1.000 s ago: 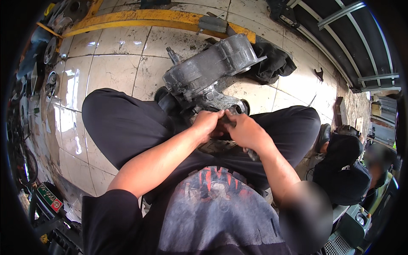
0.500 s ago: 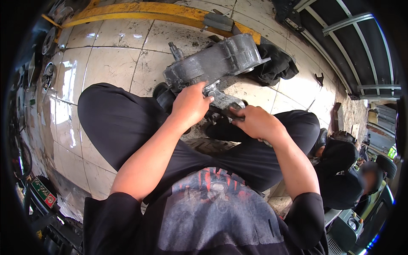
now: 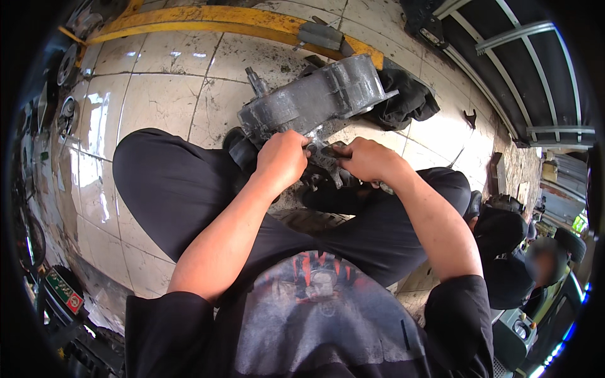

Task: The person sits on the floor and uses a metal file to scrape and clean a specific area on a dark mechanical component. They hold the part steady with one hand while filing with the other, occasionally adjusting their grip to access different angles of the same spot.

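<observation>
A grimy grey metal gear casing (image 3: 309,94) with a shaft stub (image 3: 255,80) lies on the floor in front of my crossed legs. My left hand (image 3: 282,157) is closed at its near edge, the fingers curled by a small metal arm (image 3: 329,169); their tips are partly hidden. Close to its right, my right hand (image 3: 370,159) pinches a small dark piece (image 3: 335,150) against the arm. I cannot make out what kind of piece it is.
A yellow metal beam (image 3: 208,17) crosses the floor beyond the casing. Black cloth (image 3: 403,101) is bunched to the casing's right. A small forked metal part (image 3: 470,118) lies on the tiles. Another person (image 3: 504,271) sits at the right, near a green vehicle part (image 3: 513,334).
My right hand has moved up and left, closer to my left hand. The metal arm between them now points more toward me. The left hand has shifted slightly down.
</observation>
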The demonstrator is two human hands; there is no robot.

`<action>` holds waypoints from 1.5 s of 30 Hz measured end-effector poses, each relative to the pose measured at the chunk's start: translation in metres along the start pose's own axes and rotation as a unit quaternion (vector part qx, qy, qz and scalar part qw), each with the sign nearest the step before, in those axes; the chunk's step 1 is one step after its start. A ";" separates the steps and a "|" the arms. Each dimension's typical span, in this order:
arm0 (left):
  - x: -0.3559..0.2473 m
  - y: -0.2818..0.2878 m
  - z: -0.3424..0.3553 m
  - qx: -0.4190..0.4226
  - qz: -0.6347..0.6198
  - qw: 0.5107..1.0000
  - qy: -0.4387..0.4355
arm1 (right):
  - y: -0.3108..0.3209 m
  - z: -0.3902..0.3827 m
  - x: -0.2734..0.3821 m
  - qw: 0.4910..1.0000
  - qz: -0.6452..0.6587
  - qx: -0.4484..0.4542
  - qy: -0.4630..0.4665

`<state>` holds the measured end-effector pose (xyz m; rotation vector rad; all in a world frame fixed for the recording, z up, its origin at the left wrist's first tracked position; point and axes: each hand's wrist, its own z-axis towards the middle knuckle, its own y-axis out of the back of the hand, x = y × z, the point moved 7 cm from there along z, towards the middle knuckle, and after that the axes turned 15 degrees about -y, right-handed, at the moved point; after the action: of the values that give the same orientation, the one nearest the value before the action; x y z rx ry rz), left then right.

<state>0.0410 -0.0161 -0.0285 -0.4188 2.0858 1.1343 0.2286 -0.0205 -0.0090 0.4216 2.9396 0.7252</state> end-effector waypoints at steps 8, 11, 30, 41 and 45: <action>0.012 -0.005 0.003 -0.031 -0.046 0.998 -0.024 | 0.014 -0.028 -0.008 0.999 -0.003 0.026 0.026; 0.004 -0.009 0.011 0.000 -0.044 0.998 -0.035 | -0.021 0.020 -0.020 0.971 -0.013 -0.211 0.116; 0.012 -0.007 0.009 0.004 -0.049 0.999 -0.019 | 0.013 -0.023 -0.002 0.984 -0.061 0.165 0.022; 0.012 -0.010 0.010 0.021 -0.058 0.998 0.000 | -0.004 -0.002 0.000 0.982 -0.117 0.083 0.121; 0.008 -0.008 0.012 0.036 -0.045 0.998 -0.004 | -0.001 0.009 0.026 0.988 -0.080 0.086 0.097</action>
<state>0.0449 -0.0105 -0.0431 -0.4686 2.0729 1.0036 0.2047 -0.0106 -0.0176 0.1278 3.1845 0.5228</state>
